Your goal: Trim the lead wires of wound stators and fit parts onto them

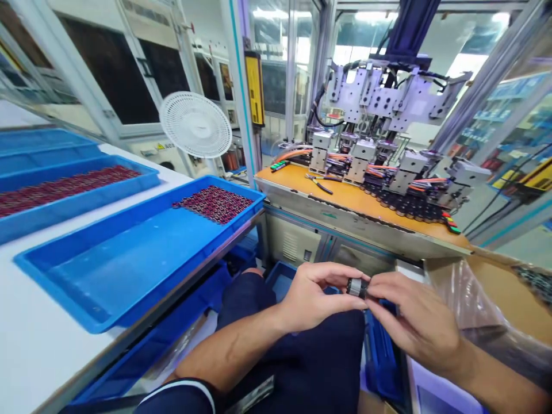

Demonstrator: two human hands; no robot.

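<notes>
Between my two hands, above my lap, is a small cylindrical metal part with a silvery middle and dark ends; it looks like a small motor core. My left hand pinches it between thumb and fingers from the left. On its right end, the thumb and fingertips of my right hand close around the dark end. The fingers hide part of it. Past my hands, a row of similar dark round parts stands on the orange machine bench.
A blue tray on the white table at left holds many small dark-red parts at its far end. Pliers lie on the bench below the machine heads. A white fan stands behind. At right is a plastic-lined cardboard box.
</notes>
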